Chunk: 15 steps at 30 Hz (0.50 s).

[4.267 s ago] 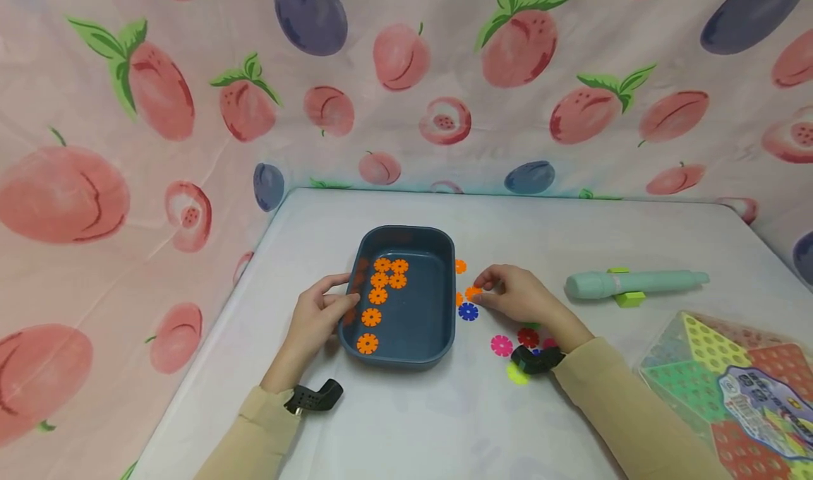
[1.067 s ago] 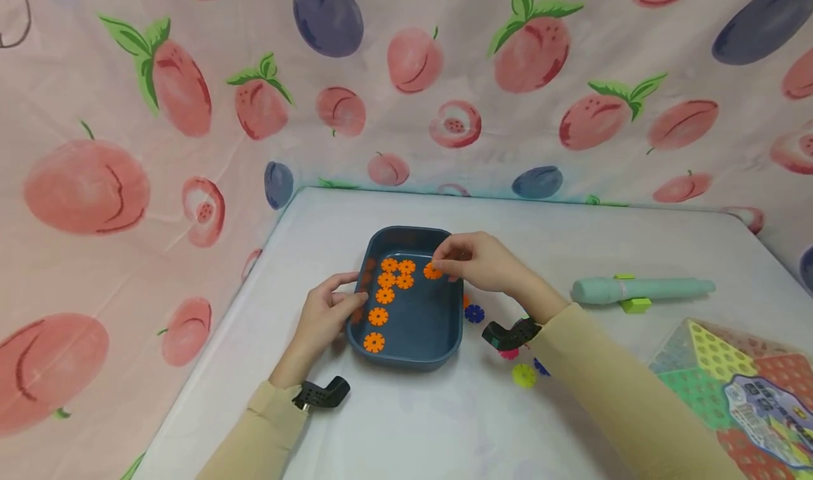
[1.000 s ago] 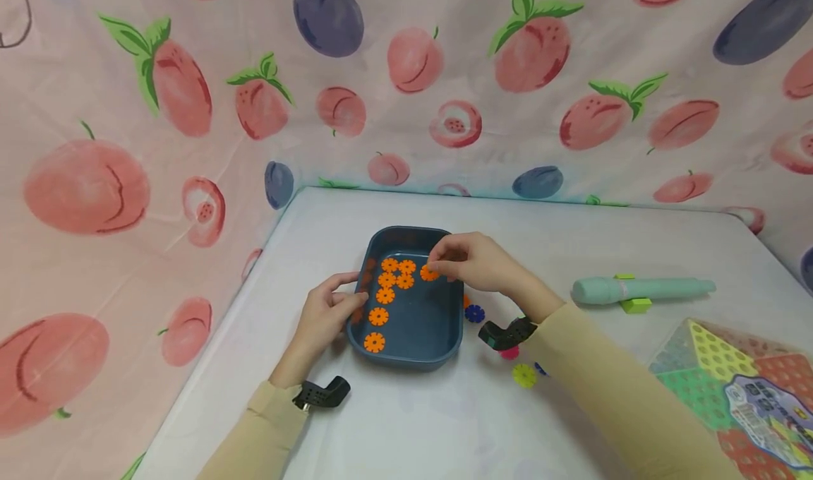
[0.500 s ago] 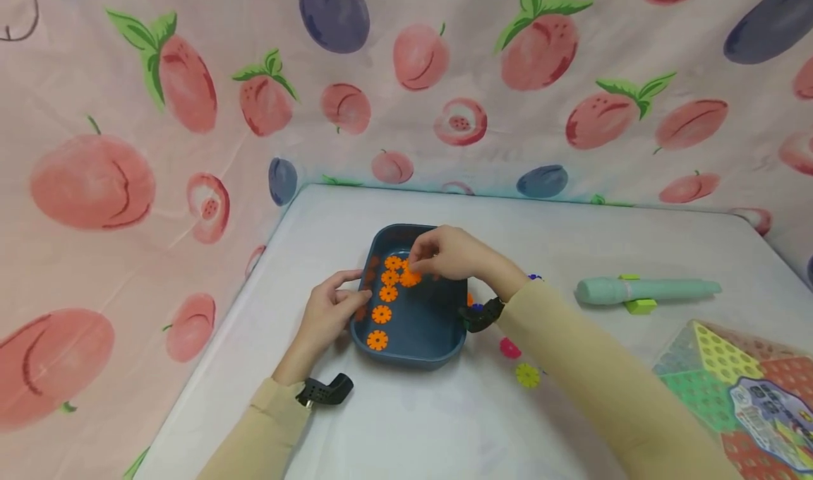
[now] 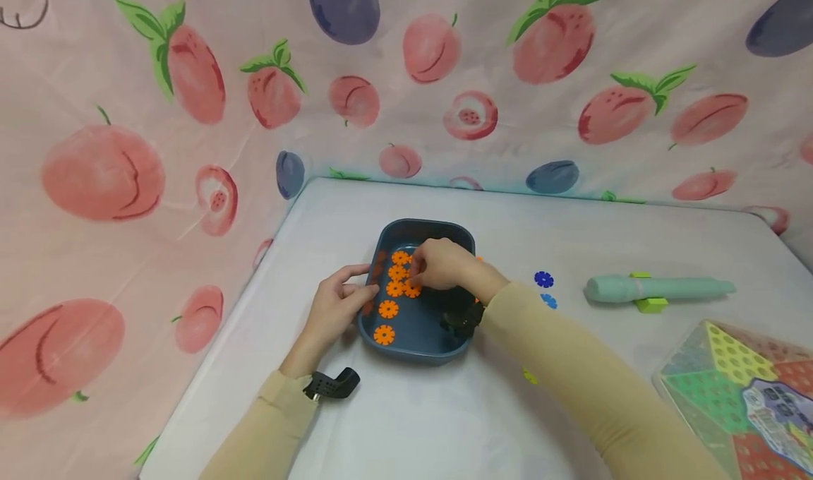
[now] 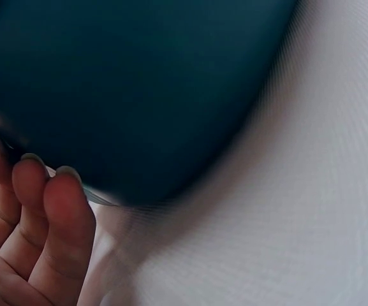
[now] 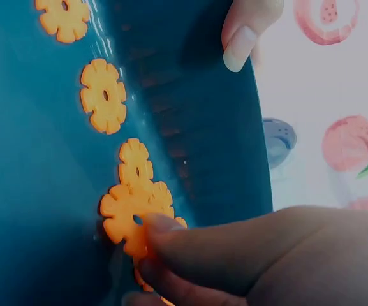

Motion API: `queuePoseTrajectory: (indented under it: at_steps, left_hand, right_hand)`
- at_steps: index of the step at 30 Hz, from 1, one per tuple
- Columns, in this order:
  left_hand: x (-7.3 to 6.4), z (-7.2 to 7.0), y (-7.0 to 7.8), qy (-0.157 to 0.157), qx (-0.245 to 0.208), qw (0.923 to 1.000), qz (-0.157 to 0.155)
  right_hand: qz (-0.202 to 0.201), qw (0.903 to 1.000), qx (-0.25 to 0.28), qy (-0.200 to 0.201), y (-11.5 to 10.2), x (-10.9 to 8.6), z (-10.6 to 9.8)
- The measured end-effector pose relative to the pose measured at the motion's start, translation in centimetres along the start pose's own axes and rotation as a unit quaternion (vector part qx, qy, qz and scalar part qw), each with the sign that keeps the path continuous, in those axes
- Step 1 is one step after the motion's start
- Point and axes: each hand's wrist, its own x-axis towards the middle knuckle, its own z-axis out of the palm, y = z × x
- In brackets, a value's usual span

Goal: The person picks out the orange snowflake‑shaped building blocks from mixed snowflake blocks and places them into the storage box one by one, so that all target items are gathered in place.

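My left hand (image 5: pixel 336 303) grips the left rim of a dark blue rectangular tray (image 5: pixel 419 330). Its thumb lies over the rim, and in the left wrist view its curled fingers (image 6: pixel 69 210) press the outer wall. My right hand (image 5: pixel 442 265) reaches down into the tray, pinching an orange notched snowflake disc (image 7: pixel 115 211) between thumb and finger. That disc overlaps others beside the column in the right wrist view. Several more orange snowflake discs (image 5: pixel 388 309) lie in a column along the tray's left side. My right hand partly covers the upper ones.
Right of the tray lie a dark blue disc (image 5: pixel 543 279), a light blue disc (image 5: pixel 549 301) and a yellow-green disc (image 5: pixel 530 376), partly behind the sleeve. Farther right are a pale green wand-shaped object (image 5: pixel 660 289) on lime supports and a clear box (image 5: pixel 705 388) with coloured, perforated sections.
My right hand has carried an orange snowflake disc from the table into the tray, then leftward and down to the column. My left hand has stayed on the rim.
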Motion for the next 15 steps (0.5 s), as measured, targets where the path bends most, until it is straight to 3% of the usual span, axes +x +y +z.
queuePoseTrajectory:
  at_steps: [15]
  left_hand:
    - [-0.03, 0.05, 0.08, -0.001, 0.005, 1.0, 0.006]
  right_hand:
    - [0.005, 1.0, -0.006, 0.003, 0.54, 0.52, 0.53]
